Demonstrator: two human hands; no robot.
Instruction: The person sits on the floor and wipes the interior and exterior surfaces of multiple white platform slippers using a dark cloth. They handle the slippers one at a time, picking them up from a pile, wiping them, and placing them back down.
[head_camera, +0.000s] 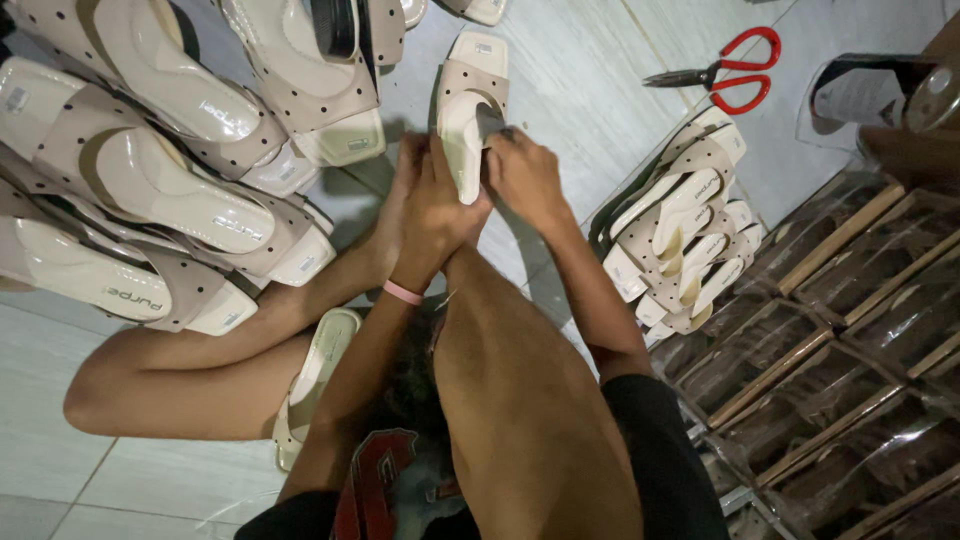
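A cream and beige dotted sandal (467, 100) stands on the tiled floor in front of my knees, toe end away from me. My left hand (432, 205) grips its heel end from the left. My right hand (522, 175) is closed around a small dark tool (490, 120) pressed against the sandal's strap on the right side. A pink band (403, 292) circles my left wrist. Another sandal of the same kind (312, 375) lies under my bent left leg.
A pile of matching sandals (150, 160) fills the left and top. A stacked bundle of sandals (685, 235) stands at the right. Red-handled scissors (725, 72) lie at the upper right. Clear plastic packages with brown strips (830, 350) cover the right side.
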